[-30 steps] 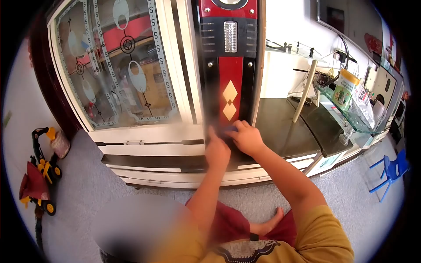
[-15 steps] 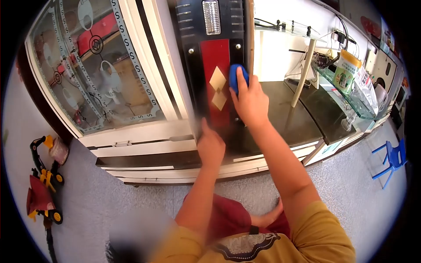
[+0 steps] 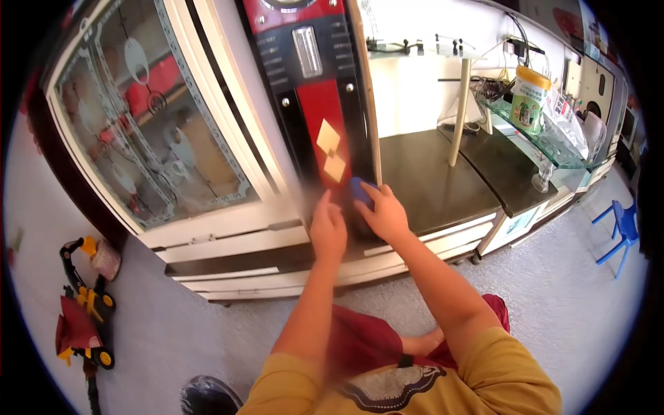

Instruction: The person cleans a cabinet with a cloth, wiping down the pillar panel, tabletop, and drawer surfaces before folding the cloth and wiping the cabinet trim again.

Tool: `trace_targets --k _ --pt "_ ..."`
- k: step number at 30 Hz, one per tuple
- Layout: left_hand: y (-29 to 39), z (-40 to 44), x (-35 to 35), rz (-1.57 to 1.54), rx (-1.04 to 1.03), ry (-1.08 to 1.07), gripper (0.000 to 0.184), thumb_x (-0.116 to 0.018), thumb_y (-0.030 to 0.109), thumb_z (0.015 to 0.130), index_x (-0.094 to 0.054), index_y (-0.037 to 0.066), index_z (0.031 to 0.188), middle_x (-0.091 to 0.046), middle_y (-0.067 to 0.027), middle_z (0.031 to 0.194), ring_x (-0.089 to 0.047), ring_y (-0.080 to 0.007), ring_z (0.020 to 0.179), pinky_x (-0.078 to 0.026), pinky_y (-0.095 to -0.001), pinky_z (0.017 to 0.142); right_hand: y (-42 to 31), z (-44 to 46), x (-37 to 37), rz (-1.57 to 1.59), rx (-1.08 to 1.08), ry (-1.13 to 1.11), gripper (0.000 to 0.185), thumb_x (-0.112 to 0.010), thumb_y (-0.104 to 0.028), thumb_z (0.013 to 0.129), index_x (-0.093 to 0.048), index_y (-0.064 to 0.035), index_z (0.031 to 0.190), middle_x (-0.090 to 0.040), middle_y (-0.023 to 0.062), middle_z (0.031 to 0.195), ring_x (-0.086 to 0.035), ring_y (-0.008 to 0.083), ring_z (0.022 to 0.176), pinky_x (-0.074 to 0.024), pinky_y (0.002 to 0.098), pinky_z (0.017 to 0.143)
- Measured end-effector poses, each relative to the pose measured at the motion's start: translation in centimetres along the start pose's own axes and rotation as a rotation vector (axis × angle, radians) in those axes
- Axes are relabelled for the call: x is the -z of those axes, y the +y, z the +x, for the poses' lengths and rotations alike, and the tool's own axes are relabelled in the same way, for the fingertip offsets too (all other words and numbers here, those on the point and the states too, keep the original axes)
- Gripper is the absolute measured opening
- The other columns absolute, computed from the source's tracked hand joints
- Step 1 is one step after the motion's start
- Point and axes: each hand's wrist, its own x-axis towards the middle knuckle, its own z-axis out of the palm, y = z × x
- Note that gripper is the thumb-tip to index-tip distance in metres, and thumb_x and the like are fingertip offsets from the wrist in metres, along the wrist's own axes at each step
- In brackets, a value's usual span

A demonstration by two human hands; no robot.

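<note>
A tall black and red speaker-like tower (image 3: 323, 104) stands upright in front of me, with two gold diamonds on its red strip. My right hand (image 3: 386, 216) holds a rounded blue pad (image 3: 362, 192) against the tower's lower right side; its exact kind is unclear. Low on the tower's front, to the left of the pad, is my left hand (image 3: 328, 232). Its index finger stretches upward and nothing shows in it. Whether its fingertips touch the panel is hard to tell.
A white glass-door cabinet (image 3: 228, 138) stands left of the tower. To the right are a dark-topped low cabinet (image 3: 422, 180) and a glass shelf holding a yellow-lidded can (image 3: 530, 100). A toy digger (image 3: 86, 304) and a blue chair (image 3: 622, 228) sit on the floor.
My right hand has slid the blue pad down the tower's right side, from beside the upper diamond to below the lower one. The view has shifted a little.
</note>
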Motion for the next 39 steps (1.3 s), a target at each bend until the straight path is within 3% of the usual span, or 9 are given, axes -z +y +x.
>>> trace_targets --k 3,4,7,8,11,12,15,24,39 --pt "0.1 0.5 -1.3 -0.085 -0.208 0.033 0.063 -0.062 0.022 0.107 -0.040 0.003 0.163 -0.064 -0.0194 0.143 -0.067 -0.0324 0.124 -0.054 -0.0418 0.106 3.2 1.2 -4.6 0.542 0.158 -0.003 0.065 -0.065 -0.042 0.108 -0.047 -0.0140 0.165 -0.057 0.0141 0.154 -0.059 0.0326 0.136 -0.0478 0.0416 0.112" --pt "1.3 0.3 -1.2 -0.156 -0.114 -0.021 0.061 -0.062 0.012 0.107 -0.041 0.007 0.164 -0.054 -0.0172 0.156 -0.060 -0.0330 0.136 -0.050 -0.0431 0.113 -0.5 -0.5 0.0 0.917 0.011 -0.294 0.065 -0.053 -0.047 0.114 -0.041 -0.0127 0.168 -0.043 0.0115 0.170 -0.045 0.0264 0.149 -0.0378 0.0384 0.120" --pt "6.8 1.6 2.6 -0.628 0.378 -0.161 0.068 -0.069 0.004 0.101 -0.043 0.009 0.163 -0.051 -0.0196 0.159 -0.057 -0.0338 0.140 -0.049 -0.0441 0.115 -1.5 -1.2 3.1 0.917 0.149 -0.337 0.065 -0.048 -0.048 0.116 -0.040 -0.0125 0.169 -0.045 0.0111 0.170 -0.054 0.0240 0.141 -0.0430 0.0377 0.115" --pt "3.1 1.6 1.3 -0.483 0.187 -0.096 0.075 -0.073 0.001 0.096 -0.044 0.014 0.164 -0.055 -0.0157 0.153 -0.063 -0.0255 0.127 -0.053 -0.0378 0.106 -0.8 -1.3 2.8 0.777 0.174 -0.174 0.052 -0.057 -0.038 0.113 -0.054 -0.0135 0.159 -0.068 0.0115 0.148 -0.068 0.0249 0.124 -0.0523 0.0387 0.104" --pt "3.5 2.4 2.1 -0.165 0.033 0.048 0.073 -0.073 -0.001 0.094 -0.049 0.013 0.161 -0.058 -0.0152 0.145 -0.065 -0.0264 0.121 -0.056 -0.0376 0.101 2.4 -1.7 3.0 0.116 0.282 0.191 0.038 -0.064 -0.027 0.106 -0.069 -0.0094 0.139 -0.077 0.0142 0.124 -0.072 0.0348 0.117 -0.0573 0.0446 0.100" --pt "4.6 3.1 2.3 -0.119 -0.021 0.088 0.073 -0.074 -0.001 0.092 -0.051 0.014 0.160 -0.056 -0.0154 0.140 -0.065 -0.0279 0.118 -0.057 -0.0371 0.098 4.0 -1.9 2.3 0.122 0.257 0.277 0.031 -0.069 -0.017 0.098 -0.074 -0.0120 0.128 -0.076 0.0125 0.104 -0.072 0.0381 0.098 -0.0590 0.0501 0.083" --pt "7.9 4.9 2.7 0.068 -0.131 0.107 0.075 -0.078 0.011 0.093 -0.050 0.020 0.162 -0.052 -0.0176 0.139 -0.063 -0.0344 0.120 -0.055 -0.0437 0.101 6.7 -3.2 1.5 0.002 0.327 0.319 0.019 -0.070 -0.008 0.094 -0.077 -0.0098 0.112 -0.070 0.0110 0.091 -0.071 0.0342 0.087 -0.0582 0.0459 0.076" --pt "7.7 8.8 -1.7 0.599 -0.314 0.033 0.061 -0.082 0.019 0.091 -0.067 0.035 0.148 -0.058 -0.0140 0.125 -0.062 -0.0389 0.117 -0.059 -0.0489 0.093 7.2 -3.6 -0.1 -0.138 0.334 0.375 0.006 -0.069 -0.014 0.088 -0.065 -0.0127 0.083 -0.062 0.0072 0.082 -0.067 0.0306 0.082 -0.0568 0.0454 0.069" --pt "4.4 3.9 -4.0 0.920 -0.426 -0.461 0.057 -0.082 0.019 0.083 -0.070 0.030 0.138 -0.057 -0.0129 0.117 -0.062 -0.0354 0.112 -0.058 -0.0473 0.087 7.4 -3.5 -0.1 -0.134 0.276 0.306 0.008 -0.071 -0.009 0.086 -0.074 -0.0094 0.094 -0.065 0.0075 0.086 -0.068 0.0307 0.086 -0.0579 0.0448 0.074"
